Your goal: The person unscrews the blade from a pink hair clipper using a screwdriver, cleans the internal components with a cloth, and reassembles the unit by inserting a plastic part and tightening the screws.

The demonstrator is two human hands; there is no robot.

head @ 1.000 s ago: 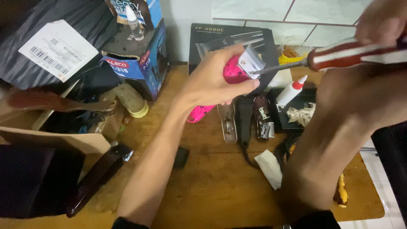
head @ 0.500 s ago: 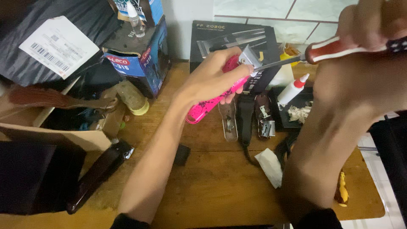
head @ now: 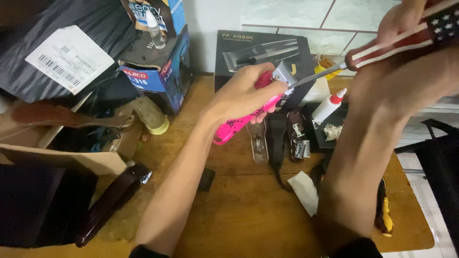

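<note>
- Left hand [head: 244,98]: fingers wrapped around a pink hair clipper [head: 241,119], held tilted above the table with its metal blade end raised toward the wall.
- Right hand [head: 406,21]: at the top right edge of the view, closed around the red-and-white striped handle of a screwdriver [head: 382,48]; the metal shaft slants down to the left and its tip meets the clipper's blade end.
- Surface: a brown wooden table [head: 239,210], worn and scuffed, set against the wall.
- Beneath the clipper: loose dark clipper parts [head: 287,138] lying just beside one another, and a white glue bottle with a red tip [head: 327,106] beside them.
- Rear of table: a black product box [head: 248,48] leaning on the wall; a blue carton [head: 158,76] to its left.
- Left side: an open cardboard box [head: 57,148] and a dark grey mailing bag with a white label [head: 67,57].
- Near the right forearm: a scrap of white paper [head: 306,191].
- Room: a wall of pale tiles [head: 296,14] behind the table.
</note>
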